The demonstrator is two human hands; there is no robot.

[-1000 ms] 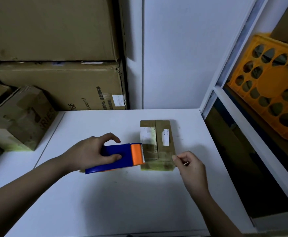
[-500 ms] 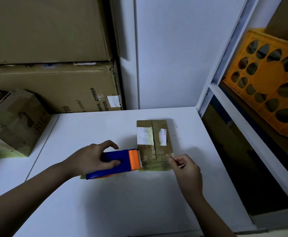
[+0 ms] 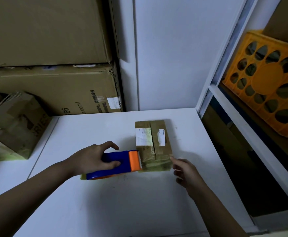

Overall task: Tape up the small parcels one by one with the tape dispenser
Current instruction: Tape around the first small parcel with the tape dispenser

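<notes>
A small brown parcel [image 3: 153, 144] with white labels lies on the white table [image 3: 105, 202]. My left hand [image 3: 91, 158] grips the blue tape dispenser [image 3: 112, 165], and its orange toothed head [image 3: 134, 160] sits against the parcel's near left edge. A glossy strip of clear tape [image 3: 155, 164] runs from the head across the parcel's near end. My right hand [image 3: 186, 171] is at the near right corner. Its forefinger tip touches the corner where the tape ends, and thumb and forefinger are apart. The hand is a little blurred.
Large cardboard boxes [image 3: 54, 89] are stacked at the back left, with a smaller taped box [image 3: 15, 124] on the left. To the right of the table edge stand a white shelf frame [image 3: 242, 130] and an orange crate [image 3: 268, 82].
My right hand pinched the tape end beside the parcel's near right corner; now its thumb and forefinger are apart and only the forefinger touches there. The dispenser has stayed at the parcel's left edge.
</notes>
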